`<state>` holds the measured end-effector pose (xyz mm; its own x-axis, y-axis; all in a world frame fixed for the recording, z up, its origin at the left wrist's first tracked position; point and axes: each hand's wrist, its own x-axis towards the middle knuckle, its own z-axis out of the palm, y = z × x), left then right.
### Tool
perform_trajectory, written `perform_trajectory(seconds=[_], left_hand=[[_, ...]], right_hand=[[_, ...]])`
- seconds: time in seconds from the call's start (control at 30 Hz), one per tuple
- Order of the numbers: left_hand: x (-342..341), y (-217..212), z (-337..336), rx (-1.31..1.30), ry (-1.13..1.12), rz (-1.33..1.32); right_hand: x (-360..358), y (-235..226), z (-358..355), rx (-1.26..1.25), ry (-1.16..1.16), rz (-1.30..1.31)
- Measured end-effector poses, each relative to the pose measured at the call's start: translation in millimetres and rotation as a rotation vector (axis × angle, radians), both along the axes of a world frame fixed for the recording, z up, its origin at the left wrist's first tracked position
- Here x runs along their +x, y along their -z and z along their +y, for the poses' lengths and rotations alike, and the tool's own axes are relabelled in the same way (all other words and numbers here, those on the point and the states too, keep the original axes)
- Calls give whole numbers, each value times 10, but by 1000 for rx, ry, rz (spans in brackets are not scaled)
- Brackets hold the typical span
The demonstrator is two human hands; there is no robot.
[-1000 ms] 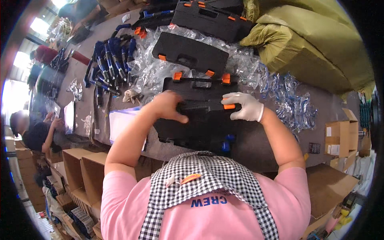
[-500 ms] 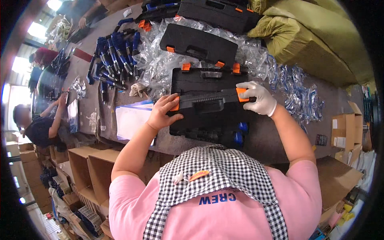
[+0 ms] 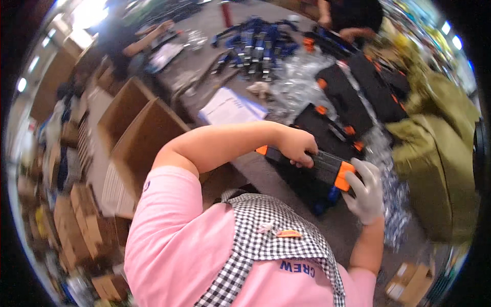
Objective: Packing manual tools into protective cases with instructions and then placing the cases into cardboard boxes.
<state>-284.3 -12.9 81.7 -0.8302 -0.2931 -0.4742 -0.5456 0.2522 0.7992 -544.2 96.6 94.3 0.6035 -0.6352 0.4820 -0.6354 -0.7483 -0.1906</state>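
Note:
A black plastic tool case with orange latches is tilted up in front of me at the near edge of the table. My bare left hand is closed round its handle side. On the case's right end, the white-gloved fingers of my right hand press around an orange latch. A second orange latch peeks out left of my left wrist. Behind lies another black case, partly covered by the held one. Blue pieces show dimly below the held case.
More black cases lie on clear plastic bags. White papers and a pile of blue-and-black tools are farther left. Open cardboard boxes stand left, olive sacks right. Two other people work across the table.
The view has swung left and blurs. My left hand has shifted from the left latch to the handle side. The held case is tilted up; my right hand stays at its right latch.

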Motion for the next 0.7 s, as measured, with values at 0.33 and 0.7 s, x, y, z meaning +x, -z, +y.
perform_trajectory(seconds=[0.33, 0.7], left_hand=[[2554, -1377, 2041, -767, -1144, -181], [4439, 1942, 1921, -348, -1223, -614]], right_hand=[[742, -47, -397, -14, -70, -166], [2391, 490, -1102, 328, -335, -35]])
